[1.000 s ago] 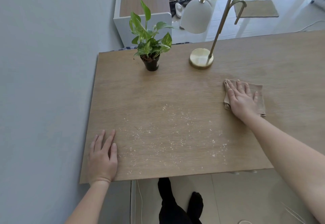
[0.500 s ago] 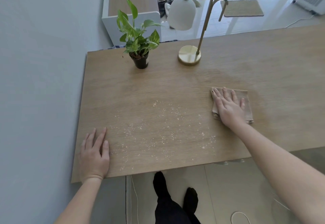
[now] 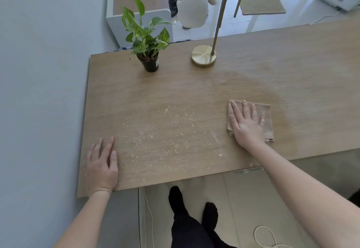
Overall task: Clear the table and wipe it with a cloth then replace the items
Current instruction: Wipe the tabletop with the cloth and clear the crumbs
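Observation:
A folded tan cloth (image 3: 266, 120) lies flat on the wooden table (image 3: 194, 91), right of centre. My right hand (image 3: 244, 124) presses on it with straight, spread fingers. My left hand (image 3: 102, 165) rests flat on the table's near left corner. Pale crumbs (image 3: 165, 136) are scattered over the wood between my hands, with a thin line of them just left of the cloth. A damp, darker streak runs behind and right of the cloth. A small potted plant (image 3: 149, 52) and a brass desk lamp (image 3: 204, 54) stand near the far edge.
A grey wall (image 3: 39, 72) runs along the table's left side. My dark-socked feet (image 3: 192, 206) stand on the tiled floor below the near edge. A white cord (image 3: 266, 236) lies on the floor at right. A white cabinet (image 3: 136, 0) stands behind the table.
My right hand has slid the cloth toward me and leftward, closer to the crumbs, pushing some into a line. My left hand stays flat at the corner. The camera view shifted.

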The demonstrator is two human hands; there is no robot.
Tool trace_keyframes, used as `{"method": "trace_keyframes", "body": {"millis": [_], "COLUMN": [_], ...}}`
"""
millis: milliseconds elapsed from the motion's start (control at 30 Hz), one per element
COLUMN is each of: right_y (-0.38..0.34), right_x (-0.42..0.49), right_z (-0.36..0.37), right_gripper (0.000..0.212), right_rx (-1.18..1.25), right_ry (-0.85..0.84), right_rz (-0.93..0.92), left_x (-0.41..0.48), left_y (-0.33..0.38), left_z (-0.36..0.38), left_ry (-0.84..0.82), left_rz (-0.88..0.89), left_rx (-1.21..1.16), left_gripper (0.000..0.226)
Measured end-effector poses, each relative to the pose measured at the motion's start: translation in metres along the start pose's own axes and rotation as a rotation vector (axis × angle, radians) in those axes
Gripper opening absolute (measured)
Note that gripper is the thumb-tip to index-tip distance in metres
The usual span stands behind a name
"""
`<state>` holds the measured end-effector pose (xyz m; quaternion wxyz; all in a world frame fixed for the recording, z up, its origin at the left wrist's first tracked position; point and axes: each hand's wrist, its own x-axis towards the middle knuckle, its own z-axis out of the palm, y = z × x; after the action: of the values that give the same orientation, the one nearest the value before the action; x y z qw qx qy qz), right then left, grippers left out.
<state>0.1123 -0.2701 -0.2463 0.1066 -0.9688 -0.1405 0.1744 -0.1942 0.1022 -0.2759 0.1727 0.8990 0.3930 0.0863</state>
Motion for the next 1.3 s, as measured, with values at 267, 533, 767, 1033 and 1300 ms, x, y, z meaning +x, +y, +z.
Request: {"method": "trace_keyframes", "body": {"millis": [267, 533, 767, 1033, 1300], "right_y": [0.009, -0.026, 0.027, -0.004, 0.067], "right_x": [-0.104, -0.027, -0.107, -0.015, -0.100], "right_z": [0.026, 0.019, 0.020, 0.006, 0.003], "right_gripper": [0.052, 0.057, 0.053, 0.056, 0.054], "right_rx": [-0.177, -0.026, -0.178, -0.005, -0.157], "right_ry": [-0.069, 0.013, -0.068, 0.037, -0.027], "right_rz": [-0.347, -0.010, -0.339, 0.068, -0.228], "left_x": [-0.002, -0.001, -0.003, -0.001, -0.002], "left_y": [0.000, 0.001, 0.000, 0.003, 0.000], "left_z": [0.002, 0.001, 0.002, 0.002, 0.001], "left_ry": [0.010, 0.014, 0.028, 0.025, 0.027], "left_rz": [0.011, 0.011, 0.030, 0.029, 0.037], "left_rx": [0.009, 0.011, 0.011, 0.016, 0.021], "left_gripper": [0.056, 0.056, 0.056, 0.058, 0.057]}}
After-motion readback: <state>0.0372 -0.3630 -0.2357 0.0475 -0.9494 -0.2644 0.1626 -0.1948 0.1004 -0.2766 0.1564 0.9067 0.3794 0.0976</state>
